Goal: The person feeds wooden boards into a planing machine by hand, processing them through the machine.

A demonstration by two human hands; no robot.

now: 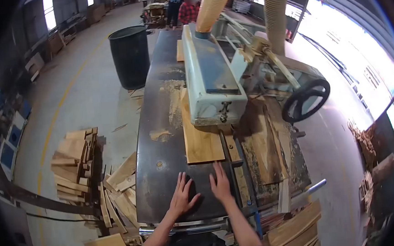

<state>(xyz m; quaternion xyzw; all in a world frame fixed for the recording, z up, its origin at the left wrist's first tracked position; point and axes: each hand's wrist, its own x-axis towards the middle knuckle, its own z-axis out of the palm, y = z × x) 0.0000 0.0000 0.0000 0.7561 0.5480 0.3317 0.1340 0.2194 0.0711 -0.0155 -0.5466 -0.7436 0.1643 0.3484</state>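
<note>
The board [203, 146] pokes out from under the machine [218, 101], just past the tips of the right hand [220, 185], can't tell if touching. The left hand [180, 199] is palm-down farther back, fingers apart on both.

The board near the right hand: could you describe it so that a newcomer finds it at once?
Find the pale hood over the dark table. Flat on this table, partly under the hood, lies the board, its near end by the right hand. Unlike the wood piece beside the hood's far end, it is nearer and looks wider.
</note>
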